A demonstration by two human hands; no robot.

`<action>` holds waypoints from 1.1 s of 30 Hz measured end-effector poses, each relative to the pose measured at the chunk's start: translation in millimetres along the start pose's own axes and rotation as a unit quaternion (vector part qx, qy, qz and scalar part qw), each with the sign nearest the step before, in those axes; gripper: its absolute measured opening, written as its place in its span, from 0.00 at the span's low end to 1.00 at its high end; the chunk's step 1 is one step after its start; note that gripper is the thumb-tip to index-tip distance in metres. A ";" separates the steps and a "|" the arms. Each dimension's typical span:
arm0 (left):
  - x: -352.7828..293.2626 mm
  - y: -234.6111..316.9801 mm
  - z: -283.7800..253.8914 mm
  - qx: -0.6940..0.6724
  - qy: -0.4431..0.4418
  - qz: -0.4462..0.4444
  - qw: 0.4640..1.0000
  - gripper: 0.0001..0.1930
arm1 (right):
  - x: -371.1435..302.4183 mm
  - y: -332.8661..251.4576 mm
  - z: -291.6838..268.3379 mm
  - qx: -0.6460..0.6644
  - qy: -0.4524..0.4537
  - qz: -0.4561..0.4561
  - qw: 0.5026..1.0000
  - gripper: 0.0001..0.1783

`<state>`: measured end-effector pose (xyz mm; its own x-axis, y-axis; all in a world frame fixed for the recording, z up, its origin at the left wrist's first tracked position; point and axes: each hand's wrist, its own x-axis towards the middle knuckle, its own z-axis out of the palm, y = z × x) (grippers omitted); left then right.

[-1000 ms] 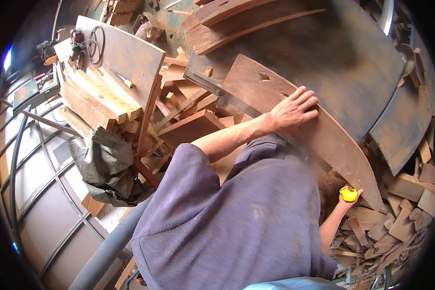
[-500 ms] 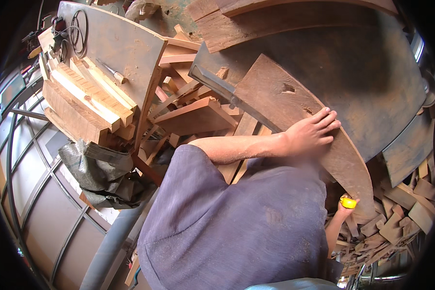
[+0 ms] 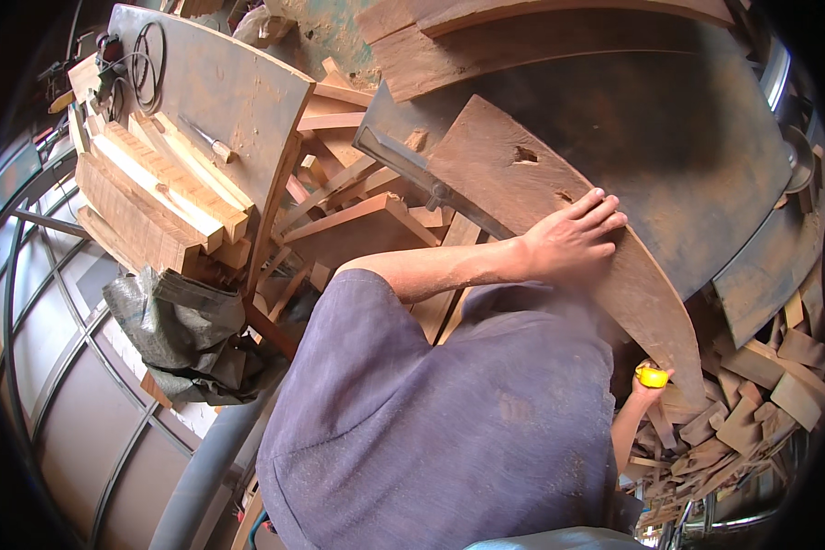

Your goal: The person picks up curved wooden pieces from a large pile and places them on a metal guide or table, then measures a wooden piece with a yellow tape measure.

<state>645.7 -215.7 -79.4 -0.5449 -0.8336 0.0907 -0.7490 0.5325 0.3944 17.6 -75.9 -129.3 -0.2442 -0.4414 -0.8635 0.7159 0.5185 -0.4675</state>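
Observation:
A curved brown wooden board (image 3: 513, 172) with two knot holes lies across the edge of a dark flat tabletop (image 3: 678, 147). My left hand (image 3: 568, 240) rests on the board's middle, fingers stretched out toward its far curved edge. At the lower right, my right hand (image 3: 644, 389) grips a yellow tape measure (image 3: 652, 377) beside the narrow end of the board. Part of the board is hidden behind my shirt, and a blur covers the area just below my left hand.
Planks (image 3: 156, 197) are stacked at left beside a screwdriver-like tool (image 3: 215, 145) and a black cable (image 3: 147, 69). A grey plastic sack (image 3: 179, 325) hangs below them. Offcuts (image 3: 747, 422) pile up at lower right. Larger curved boards (image 3: 522, 60) lie at the far side.
The whole view has shifted slightly, so everything sits a little further left. My left hand stays on the board and my right hand still holds the tape measure.

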 end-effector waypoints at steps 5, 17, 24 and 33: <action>0.7 -0.1 -2.0 -0.031 0.043 -0.010 0.999 0.17 | 2.3 13.8 8.7 0.012 0.007 -0.007 1.000 0.25; -5.2 -0.4 6.4 0.010 -0.049 0.001 0.999 0.20 | -11.8 3.4 18.1 -0.006 0.066 0.002 0.998 0.22; -9.1 -5.5 5.6 -0.040 -0.036 -0.003 0.999 0.23 | -7.4 -1.4 18.3 -0.031 0.137 0.011 0.990 0.20; -14.4 -8.2 2.1 -0.079 0.008 -0.024 0.997 0.23 | -11.1 -3.2 19.5 -0.029 0.095 0.028 0.995 0.19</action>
<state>658.9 -207.8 -85.9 -0.5030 -0.8604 0.0818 -0.7048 0.4631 0.5373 30.8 -87.0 -114.5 -0.3277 -0.2673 -0.9062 0.6945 0.5821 -0.4229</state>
